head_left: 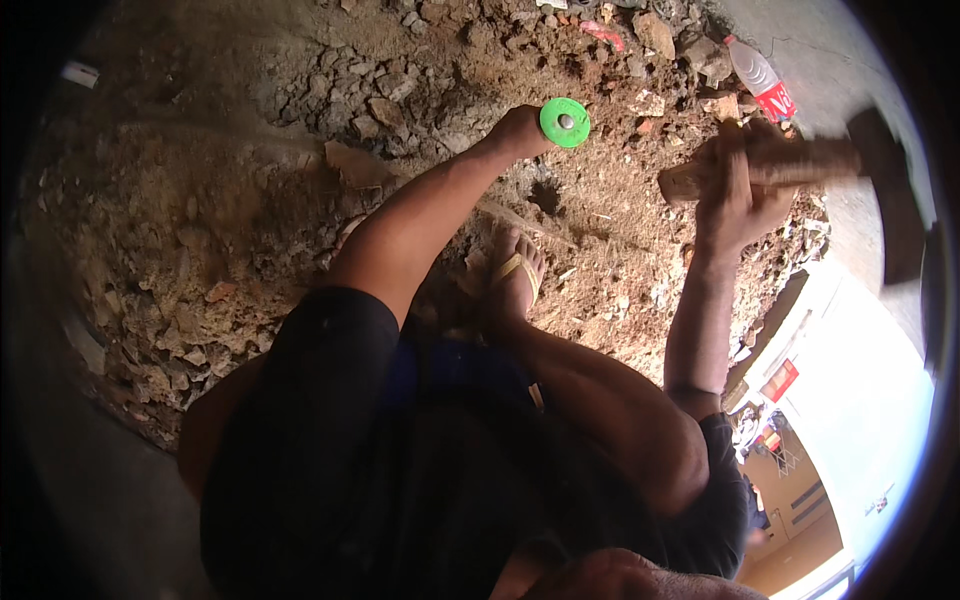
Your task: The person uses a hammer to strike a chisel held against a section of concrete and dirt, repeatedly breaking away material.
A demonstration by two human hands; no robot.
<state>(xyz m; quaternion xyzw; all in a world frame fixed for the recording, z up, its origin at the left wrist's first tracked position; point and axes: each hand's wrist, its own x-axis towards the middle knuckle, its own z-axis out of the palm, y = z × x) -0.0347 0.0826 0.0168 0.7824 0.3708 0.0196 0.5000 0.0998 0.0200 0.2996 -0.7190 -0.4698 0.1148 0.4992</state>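
Observation:
My left hand (520,132) is stretched out over the dug ground, closed round a chisel whose round green hand guard (553,132) faces up. A metal striking end (567,122) pokes through the guard's middle; the guard hides the blade and most of my fingers. At the right, my right hand (738,200) is wrapped round the wooden handle of a hammer (815,160). The dark hammer head, smeared by motion, is raised off to the right, well apart from the chisel. A small dark hole (545,195) shows in the soil below the guard.
Broken stones (385,105) and loose soil lie all around. A plastic bottle (760,80) with a red label rests at the rubble's far right edge, beside grey concrete (840,60). My sandalled foot (518,270) is close below the chisel.

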